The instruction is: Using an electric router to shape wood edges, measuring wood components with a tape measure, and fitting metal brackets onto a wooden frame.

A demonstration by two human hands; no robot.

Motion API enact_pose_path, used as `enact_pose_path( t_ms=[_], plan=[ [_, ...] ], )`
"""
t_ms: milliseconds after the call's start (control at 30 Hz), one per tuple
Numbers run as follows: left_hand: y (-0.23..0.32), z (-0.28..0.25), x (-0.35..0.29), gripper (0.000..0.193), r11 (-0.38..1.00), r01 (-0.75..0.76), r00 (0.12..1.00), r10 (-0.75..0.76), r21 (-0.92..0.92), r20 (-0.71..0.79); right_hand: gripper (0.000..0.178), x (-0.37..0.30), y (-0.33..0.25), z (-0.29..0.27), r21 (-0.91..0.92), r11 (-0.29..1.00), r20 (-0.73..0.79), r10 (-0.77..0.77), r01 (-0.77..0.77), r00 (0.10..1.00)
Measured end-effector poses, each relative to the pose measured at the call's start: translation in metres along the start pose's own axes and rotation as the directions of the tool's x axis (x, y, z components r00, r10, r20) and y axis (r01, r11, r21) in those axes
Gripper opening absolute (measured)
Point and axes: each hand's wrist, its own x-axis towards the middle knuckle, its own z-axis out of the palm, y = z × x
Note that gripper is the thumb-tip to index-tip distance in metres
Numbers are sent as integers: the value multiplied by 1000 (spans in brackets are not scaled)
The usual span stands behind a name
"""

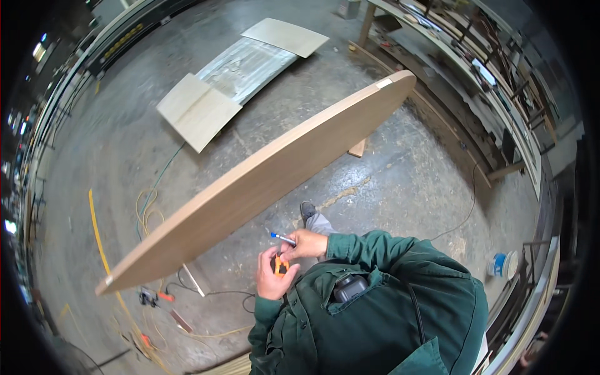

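Observation:
My left hand [270, 282] is closed around an orange and black tape measure [280, 266] in front of my chest. My right hand [309, 243] meets it there, its fingertips at the top of the tape measure. A slim pen or marker with a blue end [284, 239] sticks out to the left from between my right fingers. Just beyond both hands, a long wooden panel [256, 200] with rounded ends runs from lower left to upper right. Neither hand touches it. Small pale patches mark its upper edge near both ends.
Past the panel lie flat boards and a silvery sheet [240, 70]. Cords and a power tool [149, 296] are on the floor at lower left. A wooden block [357, 148] sits under the panel. A cluttered bench [462, 59] and a white-and-blue bucket [502, 265] stand at right.

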Motion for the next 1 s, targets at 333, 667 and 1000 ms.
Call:
enact_pose_path(
  t_ms=[333,667,1000],
  plan=[
    [-25,-49,142,32,834,-106,994,85,542,65,22,-32,-33,-346,362,863,-920,268,353,286],
    [-5,15,244,28,768,-241,970,182,593,158,18,23,15,-403,344,778,-910,414,526,-18],
    [-2,25,266,26,804,-147,985,64,576,162,28,37,47,-435,288,927,-937,325,238,-130]
  ],
)
